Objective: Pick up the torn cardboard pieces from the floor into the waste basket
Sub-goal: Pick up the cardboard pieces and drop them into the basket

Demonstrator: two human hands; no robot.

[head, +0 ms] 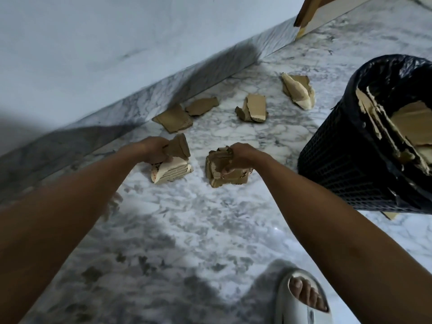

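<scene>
White-and-grey marble floor (210, 218) fills the frame; a pale wall (93, 31) with marble skirting (163, 90) crosses the upper left.

Torn brown cardboard pieces (252, 108) lie scattered on the floor left of the black mesh waste basket (346, 160), which already holds several, perhaps three.

My foot in a pale slide sandal (301, 300) stands on the marble floor (187, 230); a wooden board (311, 12) leans by the wall (93, 31).

Head camera looks steeply down, close over the marble floor (187, 218).
</scene>
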